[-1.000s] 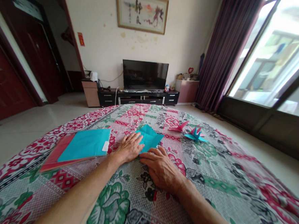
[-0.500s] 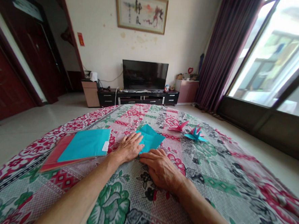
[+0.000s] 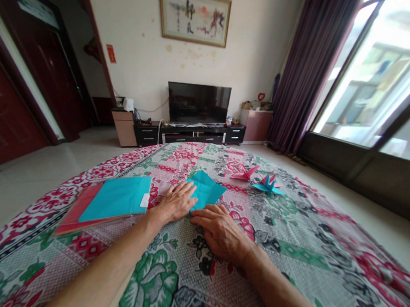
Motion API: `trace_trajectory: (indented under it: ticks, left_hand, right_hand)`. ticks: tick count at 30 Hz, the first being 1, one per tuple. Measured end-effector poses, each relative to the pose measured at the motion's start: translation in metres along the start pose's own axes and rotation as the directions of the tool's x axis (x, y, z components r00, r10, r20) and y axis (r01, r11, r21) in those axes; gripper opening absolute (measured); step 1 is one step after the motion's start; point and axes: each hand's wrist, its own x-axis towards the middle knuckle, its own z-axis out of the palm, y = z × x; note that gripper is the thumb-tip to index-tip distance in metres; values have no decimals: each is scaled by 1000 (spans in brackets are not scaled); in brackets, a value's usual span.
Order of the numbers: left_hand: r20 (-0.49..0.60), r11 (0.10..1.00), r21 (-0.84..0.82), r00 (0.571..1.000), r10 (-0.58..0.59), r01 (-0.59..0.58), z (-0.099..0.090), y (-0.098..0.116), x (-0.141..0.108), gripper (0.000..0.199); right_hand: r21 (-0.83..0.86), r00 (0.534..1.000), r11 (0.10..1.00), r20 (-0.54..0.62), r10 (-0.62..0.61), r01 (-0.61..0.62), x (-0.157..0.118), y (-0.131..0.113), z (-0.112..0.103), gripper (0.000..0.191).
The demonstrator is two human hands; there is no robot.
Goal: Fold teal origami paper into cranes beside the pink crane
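A creased sheet of blue origami paper point(image 3: 208, 190) lies on the patterned tablecloth in front of me, partly folded, its far corner pointing away. My left hand point(image 3: 177, 202) rests flat over its left edge, with fingers stretched out and slightly apart. At the near corner is my right hand point(image 3: 219, 228); its fingers are bent and pressed together on the paper, and the thumb is hidden underneath. The fingers of both hands cover the paper's near left part, so the fold there cannot be made out.
A stack of blue and red paper sheets point(image 3: 115, 199) with a white label lies to the left. Folded paper cranes stand at the right: a pink crane point(image 3: 246, 173) and a blue crane point(image 3: 269, 185) with another pink one behind. Beyond the table point(image 3: 269, 287) is a television point(image 3: 198, 104).
Almost nothing differs. Both hands stay at the same places on the blue paper, and the right fingertips have shifted only very slightly at the near corner.
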Motion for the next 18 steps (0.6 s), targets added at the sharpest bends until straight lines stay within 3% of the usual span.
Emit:
trace_trajectory:
  ticks: [6,11,18]
  left_hand:
    - [14,1000,-15,1000,3,-3,0,-1,-1,55]
    - [9,1000,-13,1000,1,-1,2,-2,0,55]
    - [-7,1000,19,1000,14,-14,3,-1,0,53]
  right_hand:
    - [185,976,981,-197,94,-57,-3,13,10,45]
    - [160,983,985,-158,96,-70,-3,14,10,35]
    - [-29,992,996,-88,87,-90,-1,4,7,45]
